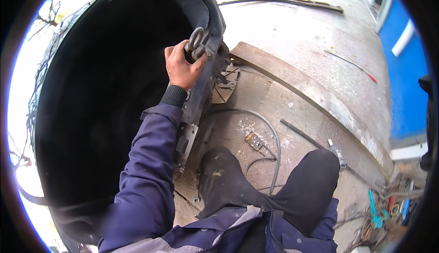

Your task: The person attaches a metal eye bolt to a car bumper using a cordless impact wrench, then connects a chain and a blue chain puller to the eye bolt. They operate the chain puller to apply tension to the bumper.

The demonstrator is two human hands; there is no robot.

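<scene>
My left hand point(182, 65) is closed round a grey metal ring-ended clamp point(196, 37) at the upper part of the car body's edge. The clamp's ring points up, away from my fingers; its lower part is partly hidden by the hand. Under it runs the dark metal frame edge point(197, 88) of the car, with holes along it and a bent, ragged bracket point(186, 141) at the near end. Left of the frame lies the large black opening or panel point(100, 116) of the car. My right hand is out of view.
A long steel beam point(311, 90) lies across the concrete beyond my knees. A grey hose point(277, 138), a metal bar point(302, 133) and an air tool point(337, 152) are near my legs. Loose hand tools point(376, 209) are piled at the lower right, by a blue wall point(409, 88).
</scene>
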